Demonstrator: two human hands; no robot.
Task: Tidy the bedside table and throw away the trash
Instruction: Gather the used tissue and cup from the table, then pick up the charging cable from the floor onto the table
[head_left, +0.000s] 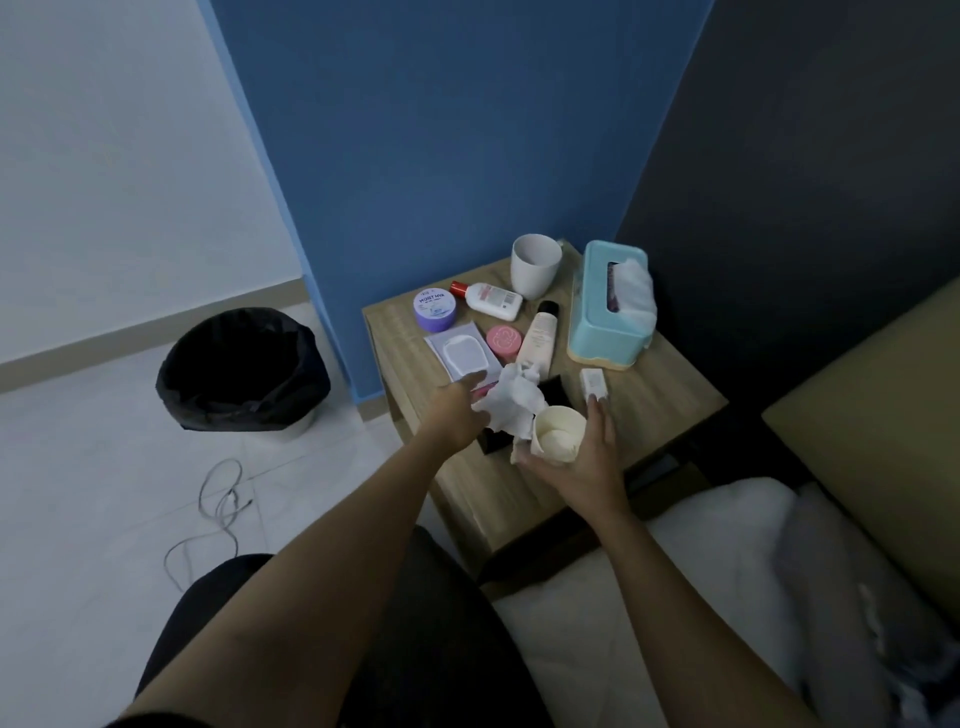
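The right hand (582, 462) was curled around a small cream paper cup (557, 434) and held it tipped on its side over the bedside table (670, 395). The left hand (457, 415) gripped a crumpled white tissue (511, 402), with one finger pointing out over the table. The tissue touched the cup at the cup's 10 o'clock.

From the tissue, a flat white packet (460, 353) lay at 11 o'clock, and a small pink tin (504, 339) sat at 12 o'clock. A tall pale tube (540, 335) lay just right of the tin. A purple jar (435, 309) and a little white bottle with a red cap (491, 299) were farther back. A white mug (535, 265) stood at the back edge. A blue tissue box (610, 306) sat at 1 o'clock, and a small white box (594, 383) was just below it.

A trash bin with a black bag (241, 369) stood on the floor at 9 o'clock from the table, well apart. A thin white cable (223, 509) lay near the bin.
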